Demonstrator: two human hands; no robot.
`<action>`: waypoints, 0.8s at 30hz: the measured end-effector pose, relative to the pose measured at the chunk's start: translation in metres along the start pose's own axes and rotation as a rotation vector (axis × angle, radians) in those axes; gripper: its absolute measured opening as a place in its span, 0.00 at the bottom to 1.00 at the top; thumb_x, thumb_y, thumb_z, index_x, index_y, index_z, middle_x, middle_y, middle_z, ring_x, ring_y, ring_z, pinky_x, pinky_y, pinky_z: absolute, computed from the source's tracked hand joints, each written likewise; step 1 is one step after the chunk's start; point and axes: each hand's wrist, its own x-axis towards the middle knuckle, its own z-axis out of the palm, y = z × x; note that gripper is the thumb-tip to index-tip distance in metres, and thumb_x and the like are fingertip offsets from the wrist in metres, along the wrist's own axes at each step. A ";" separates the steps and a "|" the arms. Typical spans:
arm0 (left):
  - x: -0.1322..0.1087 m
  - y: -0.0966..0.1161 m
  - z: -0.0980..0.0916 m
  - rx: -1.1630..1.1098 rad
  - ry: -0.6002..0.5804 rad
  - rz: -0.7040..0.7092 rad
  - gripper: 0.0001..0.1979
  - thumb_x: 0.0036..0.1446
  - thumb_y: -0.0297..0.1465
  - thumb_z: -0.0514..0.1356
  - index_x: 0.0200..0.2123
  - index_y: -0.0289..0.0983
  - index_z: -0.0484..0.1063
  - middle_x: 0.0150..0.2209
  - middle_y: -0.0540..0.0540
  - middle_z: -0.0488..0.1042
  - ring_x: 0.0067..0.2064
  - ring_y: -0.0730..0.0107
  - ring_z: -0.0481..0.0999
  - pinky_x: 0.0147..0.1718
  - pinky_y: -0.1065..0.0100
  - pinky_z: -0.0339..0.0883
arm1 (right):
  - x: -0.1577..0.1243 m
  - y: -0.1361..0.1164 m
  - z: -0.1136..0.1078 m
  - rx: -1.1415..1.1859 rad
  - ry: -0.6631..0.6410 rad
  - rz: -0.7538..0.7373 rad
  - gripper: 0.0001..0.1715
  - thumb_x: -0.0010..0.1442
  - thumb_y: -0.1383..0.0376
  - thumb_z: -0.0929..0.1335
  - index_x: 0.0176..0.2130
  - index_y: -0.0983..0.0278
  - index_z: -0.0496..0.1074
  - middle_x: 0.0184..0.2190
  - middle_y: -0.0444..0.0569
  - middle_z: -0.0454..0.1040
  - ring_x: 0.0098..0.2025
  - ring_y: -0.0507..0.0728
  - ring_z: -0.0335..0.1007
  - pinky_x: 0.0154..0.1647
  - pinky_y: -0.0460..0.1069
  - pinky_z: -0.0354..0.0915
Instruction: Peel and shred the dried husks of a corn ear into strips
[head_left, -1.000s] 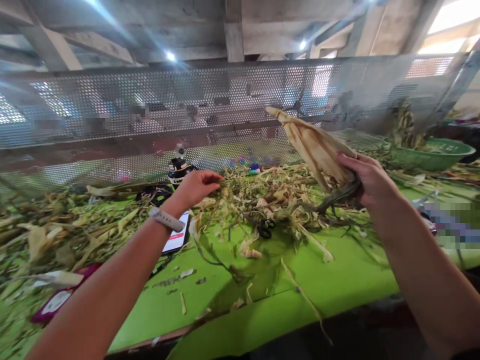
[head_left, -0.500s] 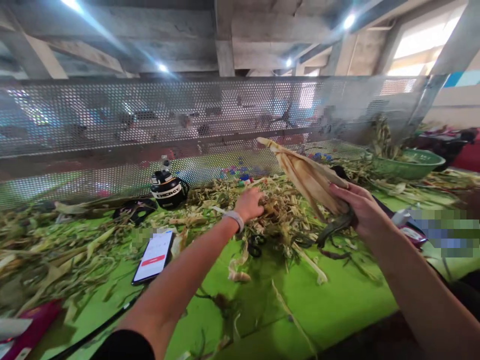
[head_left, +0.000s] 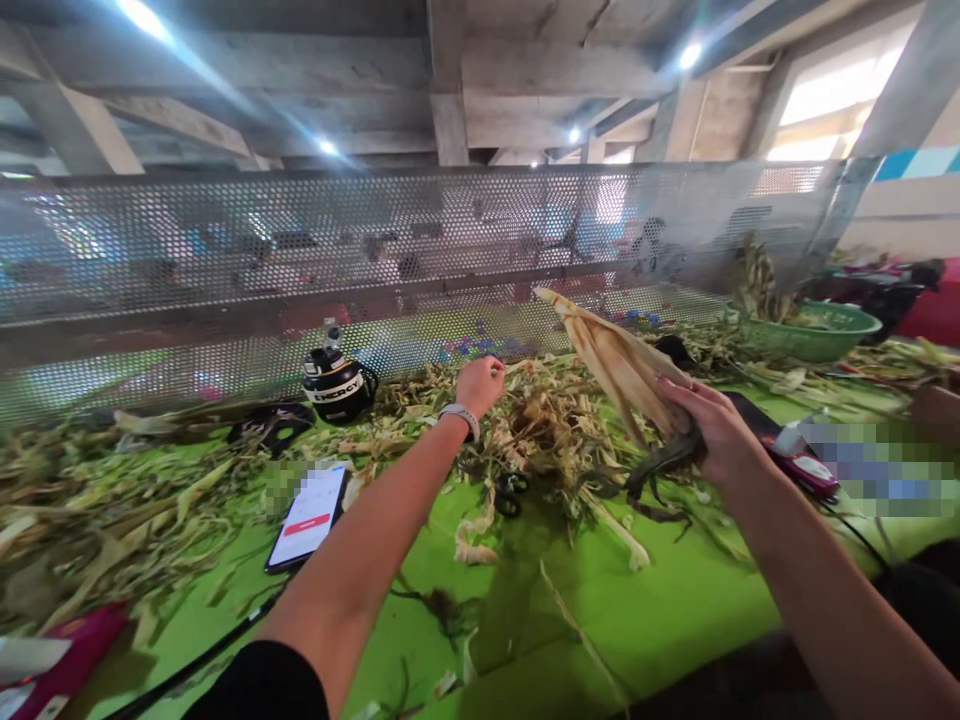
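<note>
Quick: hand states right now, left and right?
Left hand: fingers curled over the husk pile; contents cannot be told.
Right hand: closed on corn ear.

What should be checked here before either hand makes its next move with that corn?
1. Grip of the right hand on the corn ear: ok, fingers closed round its base.
2. What the left hand holds above the husk pile: cannot tell.
3. The scissors lying apart from both hands: ok.
4. The phone screen uncovered by husks: ok.
5. Bare green table on the near side: ok.
</note>
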 end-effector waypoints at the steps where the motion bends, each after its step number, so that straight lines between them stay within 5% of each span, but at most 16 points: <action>1: 0.000 -0.002 -0.001 -0.017 -0.012 -0.003 0.14 0.58 0.31 0.51 0.45 0.36 0.72 0.45 0.40 0.75 0.48 0.62 0.71 0.50 0.63 0.60 | 0.000 0.000 0.000 0.003 0.002 -0.006 0.11 0.44 0.67 0.72 0.33 0.62 0.76 0.23 0.43 0.79 0.22 0.56 0.75 0.16 0.45 0.68; 8: -0.020 -0.001 0.043 -0.154 -0.222 -0.041 0.14 0.35 0.25 0.66 0.31 0.36 0.76 0.34 0.44 0.78 0.40 0.59 0.76 0.42 0.67 0.67 | -0.003 0.008 -0.001 0.010 -0.001 0.029 0.10 0.44 0.67 0.72 0.32 0.64 0.75 0.22 0.43 0.78 0.19 0.54 0.74 0.16 0.43 0.67; 12: -0.014 -0.003 0.056 -0.282 -0.126 -0.088 0.10 0.35 0.22 0.65 0.27 0.34 0.75 0.32 0.39 0.78 0.43 0.50 0.75 0.47 0.58 0.63 | -0.007 0.009 -0.005 0.018 0.012 0.063 0.12 0.43 0.68 0.72 0.32 0.64 0.75 0.20 0.42 0.77 0.18 0.54 0.73 0.16 0.43 0.68; 18: 0.022 -0.014 0.023 -0.631 0.104 -0.044 0.18 0.49 0.30 0.60 0.46 0.34 0.70 0.45 0.41 0.76 0.45 0.64 0.74 0.43 0.65 0.67 | -0.006 0.003 -0.011 0.054 0.103 0.056 0.09 0.43 0.68 0.71 0.30 0.63 0.75 0.19 0.42 0.77 0.17 0.54 0.72 0.14 0.44 0.67; 22: 0.050 -0.012 -0.001 -1.029 0.240 0.028 0.18 0.49 0.33 0.61 0.44 0.34 0.71 0.45 0.41 0.76 0.44 0.67 0.74 0.43 0.68 0.67 | 0.000 0.009 -0.010 0.114 0.158 0.012 0.08 0.43 0.68 0.72 0.29 0.63 0.74 0.18 0.40 0.76 0.16 0.53 0.71 0.15 0.44 0.68; 24: 0.060 -0.010 -0.009 -0.943 0.218 0.002 0.16 0.48 0.33 0.61 0.41 0.34 0.72 0.42 0.42 0.77 0.43 0.66 0.75 0.43 0.67 0.67 | 0.001 0.013 -0.007 0.127 0.145 -0.009 0.09 0.43 0.67 0.72 0.30 0.63 0.74 0.19 0.41 0.76 0.16 0.53 0.71 0.14 0.44 0.67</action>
